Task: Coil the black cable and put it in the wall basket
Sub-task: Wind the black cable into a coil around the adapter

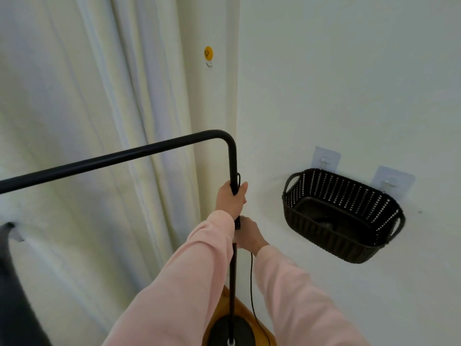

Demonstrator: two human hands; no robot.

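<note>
A thin black cable [252, 288] hangs from under my right hand [249, 237] down to the floor beside a black upright pole [232, 275]. My right hand is closed on the cable close against the pole. Higher up, my left hand [230, 197] grips the pole just below its bend, where a small loop of cable shows beside my thumb. The dark woven wall basket [341, 243] hangs on two clear adhesive hooks to the right, about a hand's width from my right hand. Something dark lies inside it.
The pole bends into a horizontal black bar [112, 158] running left. Its round black base [230, 332] stands on a wooden surface [245, 312]. Pale curtains [104, 121] hang behind. A yellow smiley hook [208, 54] is on the wall. A dark garment [15, 295] sits at lower left.
</note>
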